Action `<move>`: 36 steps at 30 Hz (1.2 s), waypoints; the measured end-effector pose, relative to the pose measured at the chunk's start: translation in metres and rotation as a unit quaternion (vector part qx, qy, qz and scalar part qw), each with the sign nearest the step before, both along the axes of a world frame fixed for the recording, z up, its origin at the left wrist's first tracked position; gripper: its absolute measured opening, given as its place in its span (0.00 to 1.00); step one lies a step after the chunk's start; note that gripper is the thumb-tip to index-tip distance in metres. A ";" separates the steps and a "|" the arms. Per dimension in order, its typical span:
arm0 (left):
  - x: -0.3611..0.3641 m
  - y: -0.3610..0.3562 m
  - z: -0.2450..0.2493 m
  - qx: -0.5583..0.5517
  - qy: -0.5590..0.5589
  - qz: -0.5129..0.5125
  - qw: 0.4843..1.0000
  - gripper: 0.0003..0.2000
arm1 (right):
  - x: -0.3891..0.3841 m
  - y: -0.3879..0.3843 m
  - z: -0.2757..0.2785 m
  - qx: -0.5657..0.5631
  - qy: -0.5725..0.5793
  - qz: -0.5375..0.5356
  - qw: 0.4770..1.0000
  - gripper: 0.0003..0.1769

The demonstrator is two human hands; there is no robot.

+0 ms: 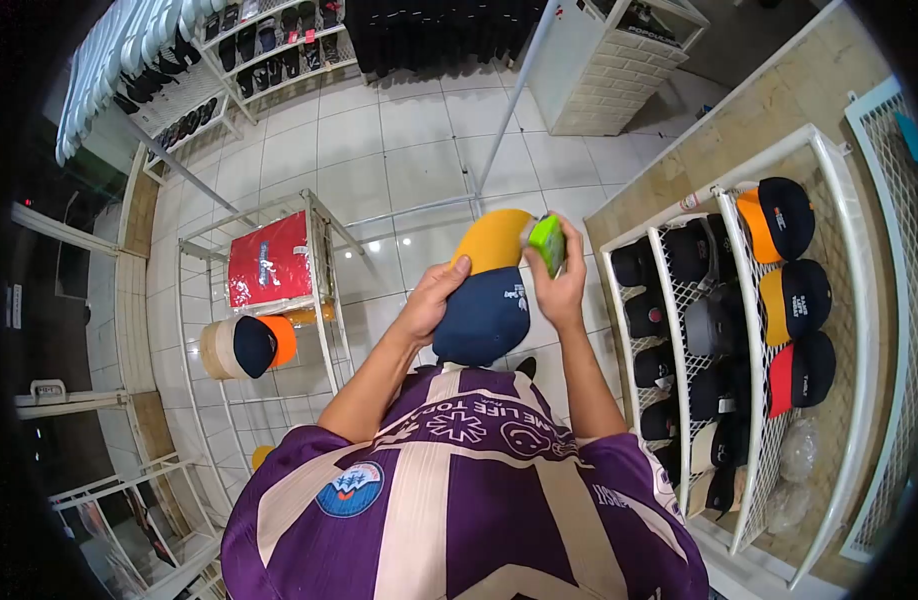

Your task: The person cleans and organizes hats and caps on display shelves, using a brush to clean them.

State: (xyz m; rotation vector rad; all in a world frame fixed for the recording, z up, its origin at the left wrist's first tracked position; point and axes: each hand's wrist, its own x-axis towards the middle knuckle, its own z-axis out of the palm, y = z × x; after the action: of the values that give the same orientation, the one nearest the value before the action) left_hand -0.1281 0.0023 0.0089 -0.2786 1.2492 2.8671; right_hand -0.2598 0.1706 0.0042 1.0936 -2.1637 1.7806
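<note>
A baseball cap (484, 312) with a navy crown, white lettering and a yellow brim is held up in front of my chest. My left hand (434, 300) grips it from the left, thumb on top where the brim meets the crown. My right hand (562, 285) is closed around a small green brush-like block (547, 243) with a greyish face turned to the cap. That block sits right at the right edge of the yellow brim.
On the right, a white wire rack (747, 400) carries rows of caps. To the left, a white metal stand (319, 290) bears a red packaged item (269, 262) and several caps (241, 347). Shelves of footwear (279, 45) and a brick-faced counter (614, 80) stand farther back.
</note>
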 end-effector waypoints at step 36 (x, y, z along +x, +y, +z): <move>-0.003 -0.004 0.028 -0.255 0.029 -0.179 0.950 0.16 | -0.009 0.027 0.090 0.146 -0.005 0.077 0.986 0.34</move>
State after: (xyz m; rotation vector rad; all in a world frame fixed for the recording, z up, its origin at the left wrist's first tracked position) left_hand -0.1314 -0.0012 0.0371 0.0391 1.8199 2.2338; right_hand -0.2687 0.1973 0.0941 1.3510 -2.4643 1.5590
